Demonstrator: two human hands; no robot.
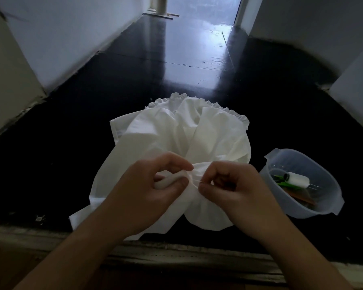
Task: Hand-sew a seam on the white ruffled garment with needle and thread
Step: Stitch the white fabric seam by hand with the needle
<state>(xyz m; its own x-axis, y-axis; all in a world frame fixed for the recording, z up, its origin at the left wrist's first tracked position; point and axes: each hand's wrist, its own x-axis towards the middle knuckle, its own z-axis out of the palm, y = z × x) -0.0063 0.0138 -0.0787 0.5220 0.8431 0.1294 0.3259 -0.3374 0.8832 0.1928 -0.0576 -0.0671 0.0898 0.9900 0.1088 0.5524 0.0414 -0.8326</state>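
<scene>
Nearest to the camera are the two bare forearms, and they lead to two hands that meet over the white ruffled garment (176,141). The left hand (155,185) has its fingers curled around a bunched fold of the cloth and grips it firmly. The right hand (228,185) pinches a thin needle (199,181) between thumb and forefinger, just beside the gathered edge that the left hand holds. The garment lies spread on the dark glossy floor (71,132), with its frilled edge on the far side from the hands.

I think the main risk is the needle tip: the left fingers sit very close to it, so a hard push could prick them. The thread itself I cannot see, so it could also tangle or slip out of the eye unnoticed.

To the right of the garment stands one clear plastic bowl (331,206). It holds one white thread spool (298,180) and some green items, too blurred to count.
</scene>
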